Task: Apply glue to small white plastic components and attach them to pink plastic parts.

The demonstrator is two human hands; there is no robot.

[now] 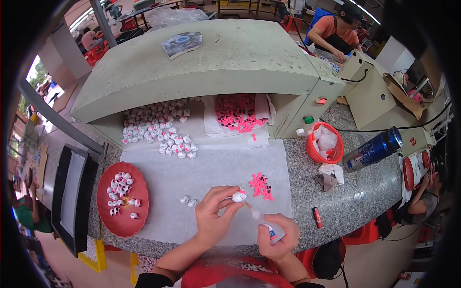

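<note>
My left hand (pixel 214 213) is pinching a white bead (pixel 238 197) between closed fingertips above the paper (pixel 163 175), just left of the pink pieces (pixel 260 186), my right hand (pixel 282 241) gripping a bottle (pixel 272 234) whose nozzle is pointing at it.

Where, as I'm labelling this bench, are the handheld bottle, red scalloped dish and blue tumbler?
Handheld bottle (pixel 272 234), head view: on its label.
Red scalloped dish (pixel 124 228), head view: bare lower inside.
Blue tumbler (pixel 373 150), head view: middle of its side.

One red number (pixel 412 141) — readable — stands on the pale box (pixel 423 139).
</note>
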